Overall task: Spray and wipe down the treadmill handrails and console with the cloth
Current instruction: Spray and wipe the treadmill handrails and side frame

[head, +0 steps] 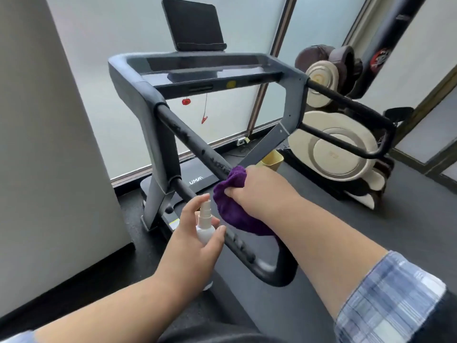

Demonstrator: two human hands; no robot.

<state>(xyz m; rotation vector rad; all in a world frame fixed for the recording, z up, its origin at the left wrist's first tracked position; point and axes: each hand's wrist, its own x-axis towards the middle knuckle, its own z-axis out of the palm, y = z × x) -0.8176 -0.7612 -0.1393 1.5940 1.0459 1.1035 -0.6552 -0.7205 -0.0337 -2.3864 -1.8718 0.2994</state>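
— Where's the cloth?

— The purple cloth [232,209] is bunched in the right hand [257,191], fingers clenched around it, pressed on the near handrail [197,147] of the treadmill [138,95], partway along the black bar.

— And the spray bottle?

— The small white spray bottle [205,226] stands upright in the left hand [195,241], fingers wrapped round its body (one finger up beside the nozzle), just beside the cloth and the rail.

— The console?

— The console [205,66] sits well beyond both hands, with a dark tablet [191,23] propped above it. A red safety clip [204,119] dangles below.
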